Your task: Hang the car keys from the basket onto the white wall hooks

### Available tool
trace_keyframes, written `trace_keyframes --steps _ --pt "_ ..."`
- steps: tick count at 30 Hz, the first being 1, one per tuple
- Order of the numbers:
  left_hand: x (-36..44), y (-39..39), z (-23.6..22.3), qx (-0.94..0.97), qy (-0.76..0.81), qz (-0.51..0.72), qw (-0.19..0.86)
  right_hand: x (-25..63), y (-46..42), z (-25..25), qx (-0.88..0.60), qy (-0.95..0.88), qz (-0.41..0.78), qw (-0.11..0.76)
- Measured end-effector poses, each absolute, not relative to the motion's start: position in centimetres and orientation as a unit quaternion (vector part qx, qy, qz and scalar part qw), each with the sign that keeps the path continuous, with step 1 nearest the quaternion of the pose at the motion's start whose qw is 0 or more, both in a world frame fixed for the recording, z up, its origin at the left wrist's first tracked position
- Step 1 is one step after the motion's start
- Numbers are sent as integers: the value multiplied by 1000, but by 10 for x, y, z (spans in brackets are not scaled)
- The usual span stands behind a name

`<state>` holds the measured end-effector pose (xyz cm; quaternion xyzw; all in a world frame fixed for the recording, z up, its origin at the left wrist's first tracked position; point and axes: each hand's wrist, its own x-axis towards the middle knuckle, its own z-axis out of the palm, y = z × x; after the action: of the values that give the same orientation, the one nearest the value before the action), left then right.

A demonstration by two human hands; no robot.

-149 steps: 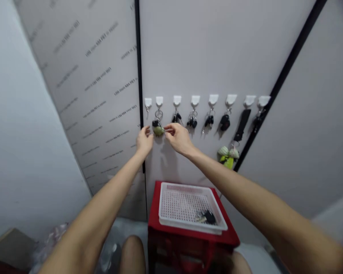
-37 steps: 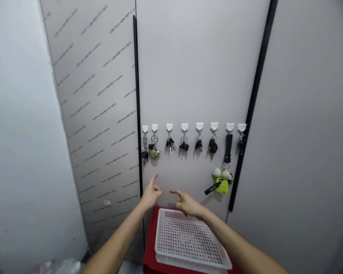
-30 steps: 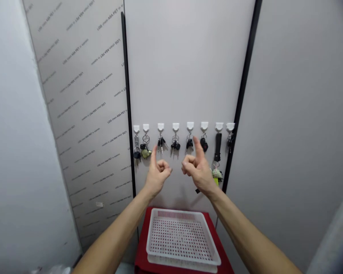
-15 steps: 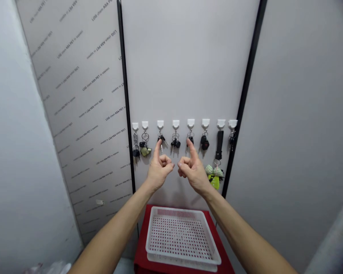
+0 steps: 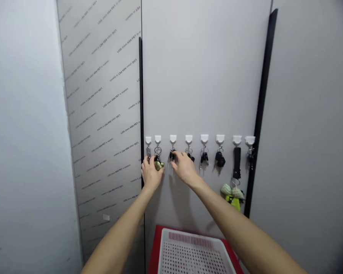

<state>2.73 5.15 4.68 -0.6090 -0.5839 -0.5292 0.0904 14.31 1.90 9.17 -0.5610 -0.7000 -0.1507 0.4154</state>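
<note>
A row of white hooks (image 5: 204, 138) on the grey wall panel carries bunches of keys. My left hand (image 5: 150, 174) is raised to the two leftmost hooks. Its fingers curl over the keys hanging from the first hook, and its thumb lies beside a green charm (image 5: 159, 165) on the second. My right hand (image 5: 185, 168) reaches up to the third hook, fingertips closed on its dark key bunch (image 5: 172, 155). Further right hang more dark keys (image 5: 219, 159), a black strap (image 5: 237, 163) and a green and yellow charm (image 5: 232, 192).
A white perforated basket (image 5: 171, 243) sits on a red stand (image 5: 153, 255) below my arms, against the wall. Black vertical strips (image 5: 263, 102) divide the wall panels. A film-covered panel with printed text (image 5: 103, 102) stands to the left.
Both hands gave a thumbs-up in front of the hooks half a second ago. They have since moved up and left to the key bunches, and the view has shifted upward.
</note>
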Motion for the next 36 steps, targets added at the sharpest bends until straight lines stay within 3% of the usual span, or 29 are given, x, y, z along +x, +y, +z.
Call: trace_keyframes --steps 5,16,24,29,36 --pt "22 58 51 -627 -594 -494 97 137 28 93 -587 -702 -175 363" --pt "-26 43 126 -716 -547 -429 66 147 24 133 -545 -699 -168 431" --pt "-33 39 172 -798 -544 -258 20 134 24 159 -492 -733 -161 441" --pt "-38 42 185 -802 -539 -242 -86 143 20 134 -484 -774 -84 400" --pt "-36 50 190 -773 -522 -327 -154 165 6 45 -475 -848 28 232"
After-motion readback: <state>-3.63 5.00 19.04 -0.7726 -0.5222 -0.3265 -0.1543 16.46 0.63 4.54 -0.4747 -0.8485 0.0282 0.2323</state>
